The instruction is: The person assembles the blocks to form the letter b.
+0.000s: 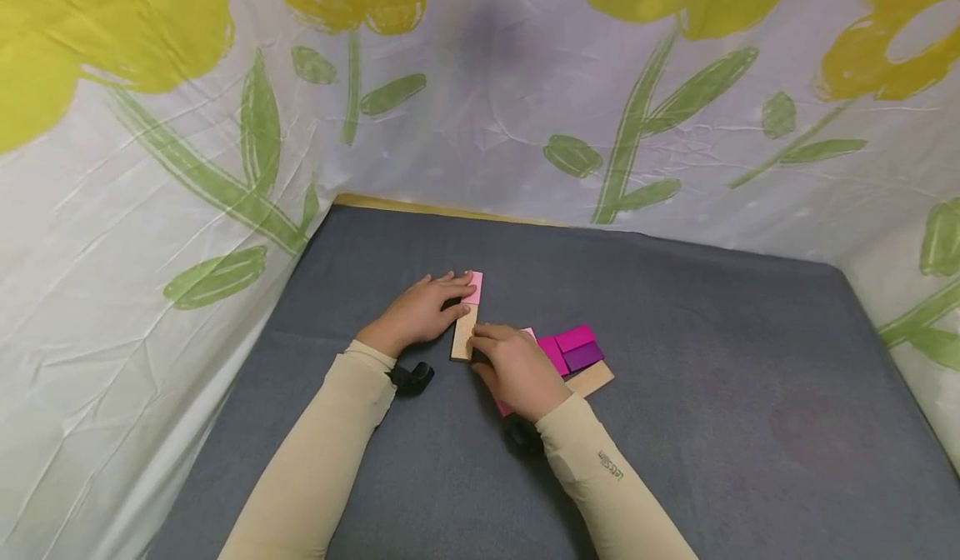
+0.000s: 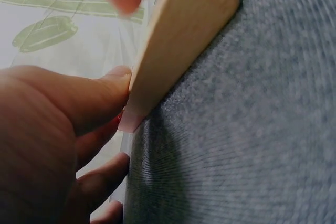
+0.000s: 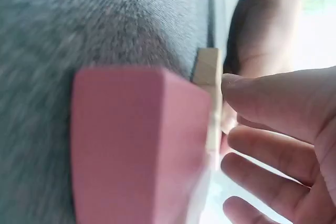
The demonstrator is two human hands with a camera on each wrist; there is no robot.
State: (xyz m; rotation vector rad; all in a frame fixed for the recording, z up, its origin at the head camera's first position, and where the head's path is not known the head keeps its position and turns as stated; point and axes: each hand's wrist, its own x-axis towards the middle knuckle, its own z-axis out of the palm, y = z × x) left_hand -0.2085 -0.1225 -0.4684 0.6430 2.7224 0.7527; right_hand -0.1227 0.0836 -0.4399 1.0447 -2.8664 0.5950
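A plain wooden block (image 1: 464, 335) lies end to end with a light pink block (image 1: 473, 288) on the dark cloth. My left hand (image 1: 420, 314) rests from the left, fingers stretched over the pink block and thumb at the joint between the two. In the left wrist view that thumb presses along the edge of the wooden block (image 2: 178, 30). From the right, my right hand (image 1: 521, 372) reaches with fingertips right at the wooden block's near half. A larger-looking pink block (image 3: 121, 140) fills the foreground of the right wrist view, partly beneath that hand in the head view.
Right of my right hand lie a magenta block (image 1: 576, 337), a purple block (image 1: 584, 357) and another wooden block (image 1: 595, 377), close together. Dark grey cloth (image 1: 712, 427) covers the table. White sheeting with printed flowers (image 1: 495, 110) hangs around it.
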